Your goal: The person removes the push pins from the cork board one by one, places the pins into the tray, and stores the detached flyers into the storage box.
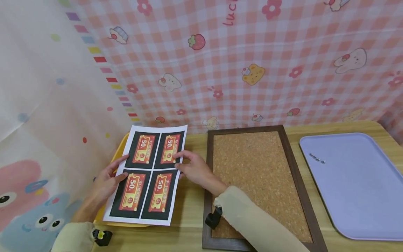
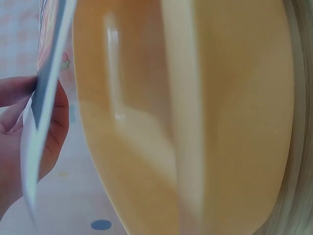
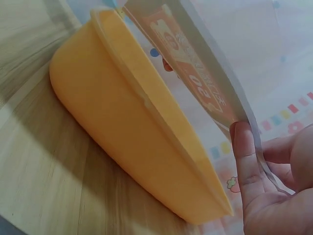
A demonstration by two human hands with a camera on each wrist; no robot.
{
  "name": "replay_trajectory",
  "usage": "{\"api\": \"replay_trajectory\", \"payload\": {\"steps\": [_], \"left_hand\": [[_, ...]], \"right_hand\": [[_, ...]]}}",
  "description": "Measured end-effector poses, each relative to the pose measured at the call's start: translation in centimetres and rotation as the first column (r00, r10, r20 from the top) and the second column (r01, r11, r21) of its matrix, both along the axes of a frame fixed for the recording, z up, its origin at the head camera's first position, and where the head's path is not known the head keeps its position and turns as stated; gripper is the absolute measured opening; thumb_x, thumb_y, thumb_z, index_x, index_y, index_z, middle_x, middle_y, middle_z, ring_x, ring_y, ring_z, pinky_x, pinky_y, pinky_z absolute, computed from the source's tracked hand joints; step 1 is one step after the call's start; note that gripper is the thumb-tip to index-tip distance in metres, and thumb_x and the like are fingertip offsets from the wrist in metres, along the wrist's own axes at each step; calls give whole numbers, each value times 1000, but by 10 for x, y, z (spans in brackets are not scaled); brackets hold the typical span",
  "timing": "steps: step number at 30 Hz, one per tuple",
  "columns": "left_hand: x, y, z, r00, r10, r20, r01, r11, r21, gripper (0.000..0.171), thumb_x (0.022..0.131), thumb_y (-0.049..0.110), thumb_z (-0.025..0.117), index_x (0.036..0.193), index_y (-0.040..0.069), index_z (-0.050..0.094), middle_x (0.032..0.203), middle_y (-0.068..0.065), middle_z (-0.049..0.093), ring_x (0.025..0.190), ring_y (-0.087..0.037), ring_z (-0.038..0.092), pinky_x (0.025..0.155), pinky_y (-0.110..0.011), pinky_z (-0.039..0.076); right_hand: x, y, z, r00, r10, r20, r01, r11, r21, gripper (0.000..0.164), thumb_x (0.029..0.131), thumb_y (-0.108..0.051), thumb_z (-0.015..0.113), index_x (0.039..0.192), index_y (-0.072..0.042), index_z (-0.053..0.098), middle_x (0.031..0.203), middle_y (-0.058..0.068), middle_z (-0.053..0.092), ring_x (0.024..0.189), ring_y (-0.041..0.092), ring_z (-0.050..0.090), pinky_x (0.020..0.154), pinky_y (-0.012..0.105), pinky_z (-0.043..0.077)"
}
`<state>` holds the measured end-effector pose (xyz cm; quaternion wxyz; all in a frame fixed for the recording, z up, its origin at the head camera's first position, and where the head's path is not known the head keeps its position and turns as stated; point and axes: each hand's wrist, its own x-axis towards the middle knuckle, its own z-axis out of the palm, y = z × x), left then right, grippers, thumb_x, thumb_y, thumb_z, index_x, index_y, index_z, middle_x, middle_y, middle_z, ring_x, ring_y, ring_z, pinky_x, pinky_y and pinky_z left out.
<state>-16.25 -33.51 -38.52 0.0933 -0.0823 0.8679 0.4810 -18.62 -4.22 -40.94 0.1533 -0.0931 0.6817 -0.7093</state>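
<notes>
A white sheet of paper (image 1: 153,169) printed with several red "50" coupons on black is held up between both hands. My left hand (image 1: 105,183) pinches its left edge, thumb on the printed face and fingers behind. At the right edge my right hand (image 1: 195,169) pinches the paper between thumb and fingers. Below the sheet stands a yellow plastic basin (image 2: 244,117), mostly hidden in the head view. In the right wrist view the basin (image 3: 122,127) shows its outer side and rim, with the sheet above and apart from it.
A cork board (image 1: 252,168) in a dark brown frame lies right of the basin, under my right forearm. Farther right is a lilac tray (image 1: 355,189) with several small metal pieces (image 1: 317,158) near its left edge. A pink checked cloth (image 1: 233,70) hangs behind the wooden table (image 1: 176,238).
</notes>
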Motion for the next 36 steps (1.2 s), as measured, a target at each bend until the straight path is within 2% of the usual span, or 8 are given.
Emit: {"api": "replay_trajectory", "payload": {"steps": [3, 10, 14, 19, 25, 30, 36], "left_hand": [[-2, -4, 1, 1000, -4, 2, 4, 1000, -7, 61, 104, 20, 50, 159, 29, 23, 152, -22, 37, 110, -34, 60, 83, -32, 56], [-8, -12, 0, 999, -7, 33, 8, 999, -31, 63, 104, 20, 50, 159, 29, 22, 152, -24, 36, 109, -34, 60, 83, -34, 57], [-10, -14, -1, 999, 2, 48, 1, 999, -52, 63, 104, 21, 50, 159, 29, 22, 151, -25, 37, 106, -34, 62, 82, -36, 57], [-13, -15, -2, 998, 15, 53, -11, 997, -75, 63, 104, 19, 50, 159, 29, 22, 150, -26, 38, 108, -37, 60, 82, -37, 57], [-17, -18, -5, 1000, 6, 28, -3, 993, -118, 62, 104, 16, 48, 159, 25, 22, 151, -25, 37, 112, -39, 57, 81, -32, 54], [-17, -22, -7, 1000, -3, 31, 8, 989, -145, 62, 104, 15, 48, 160, 23, 21, 153, -26, 35, 115, -41, 55, 82, -31, 52], [-19, -25, -11, 999, 4, 34, 1, 986, -168, 62, 104, 15, 48, 160, 22, 21, 155, -26, 33, 118, -43, 53, 87, -37, 53]], "right_hand": [[-1, -5, -2, 1000, -13, -7, 13, 1000, 27, 27, 94, -1, 63, 120, -8, 67, 117, 14, 68, 66, 19, 70, 54, 25, 51], [-2, -16, -6, 1000, -8, 1, 8, 1000, 28, 30, 94, 0, 63, 123, -8, 65, 121, 12, 65, 64, 18, 70, 57, 30, 54], [-1, -22, -6, 1000, -6, 12, 5, 999, 43, 33, 95, 0, 62, 126, -8, 63, 129, 12, 60, 62, 16, 69, 51, 24, 49], [0, -29, -7, 1000, -7, 1, 7, 998, 57, 34, 95, 0, 61, 128, -7, 62, 129, 12, 57, 60, 14, 68, 48, 21, 44], [-1, -36, -10, 1000, -3, 4, 3, 997, 75, 39, 95, 1, 61, 133, -8, 60, 125, 10, 54, 59, 14, 68, 51, 23, 48], [0, -40, -13, 1000, -7, 24, 5, 997, 73, 42, 95, 2, 61, 135, -8, 59, 121, 9, 53, 59, 15, 67, 60, 34, 57], [4, -47, -17, 1000, 7, -5, -7, 998, 55, 44, 94, 5, 60, 137, -5, 57, 125, 15, 52, 57, 16, 66, 58, 30, 58]]}}
